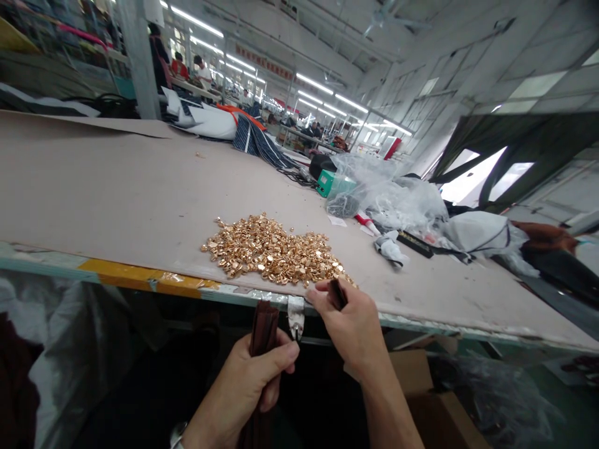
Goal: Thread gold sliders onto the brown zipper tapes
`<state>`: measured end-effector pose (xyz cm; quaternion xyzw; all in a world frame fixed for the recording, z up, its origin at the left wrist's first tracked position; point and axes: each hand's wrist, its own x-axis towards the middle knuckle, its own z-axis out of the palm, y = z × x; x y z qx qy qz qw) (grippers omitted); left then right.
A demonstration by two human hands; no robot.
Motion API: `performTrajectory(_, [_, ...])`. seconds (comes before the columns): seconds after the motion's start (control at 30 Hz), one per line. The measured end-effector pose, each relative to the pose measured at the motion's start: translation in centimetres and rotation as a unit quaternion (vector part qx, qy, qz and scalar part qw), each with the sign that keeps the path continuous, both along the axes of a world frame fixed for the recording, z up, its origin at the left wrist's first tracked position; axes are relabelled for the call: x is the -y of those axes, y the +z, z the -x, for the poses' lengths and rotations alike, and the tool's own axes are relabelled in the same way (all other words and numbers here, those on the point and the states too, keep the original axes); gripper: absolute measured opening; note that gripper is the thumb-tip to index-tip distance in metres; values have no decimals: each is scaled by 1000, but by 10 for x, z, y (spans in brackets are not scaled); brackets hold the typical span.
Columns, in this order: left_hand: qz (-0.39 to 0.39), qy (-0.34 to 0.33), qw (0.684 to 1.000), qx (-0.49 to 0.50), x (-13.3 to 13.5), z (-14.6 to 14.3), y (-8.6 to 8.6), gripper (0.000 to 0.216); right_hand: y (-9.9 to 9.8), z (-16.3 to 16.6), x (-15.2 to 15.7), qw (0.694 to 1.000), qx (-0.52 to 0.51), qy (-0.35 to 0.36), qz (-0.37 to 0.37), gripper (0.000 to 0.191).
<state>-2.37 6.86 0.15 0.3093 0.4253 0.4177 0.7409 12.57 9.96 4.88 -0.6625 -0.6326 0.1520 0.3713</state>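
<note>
My left hand (255, 380) is closed around a bundle of dark brown strips (264, 327), which stands upright in the fist and hangs down below it. Just past the table edge, my right hand (353, 324) grips a short dark brown strip (337, 294) whose end pokes up between the fingers. Its thumb and forefinger come together at the near rim of a heap of small gold-coloured metal pieces (276, 249); whether they pinch one of these is too small to tell. Between both hands, a whitish tab (296, 315) with a small metal part at its tip hangs from the edge.
The heap lies on a wide beige tabletop (116, 187) with yellow tape (145, 277) along its front edge. Clear plastic bags (393, 199), a green box (327, 184) and a grey cloth (392, 248) lie farther right. A cardboard box (440, 405) is below. People work in the background.
</note>
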Motion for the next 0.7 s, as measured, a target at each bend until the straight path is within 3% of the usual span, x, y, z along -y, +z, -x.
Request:
performTrajectory(0.13, [12, 10, 1000, -7, -1, 1, 2, 25, 5, 11, -19, 980, 196, -27, 14, 29])
performTrajectory(0.23, [12, -3, 1000, 9, -1, 3, 4, 24, 7, 12, -27, 972, 233, -15, 32, 28])
performTrajectory(0.43, [25, -30, 998, 56, 0, 7, 4, 21, 5, 8, -30, 960, 280, 26, -11, 19])
performTrajectory(0.57, [42, -30, 992, 111, 0, 8, 0, 23, 1, 5, -20, 974, 219, 15, -55, 11])
performTrajectory(0.7, [55, -9, 990, 130, -1, 8, 0, 33, -5, 2, 11, 1000, -18, 24, 4, 14])
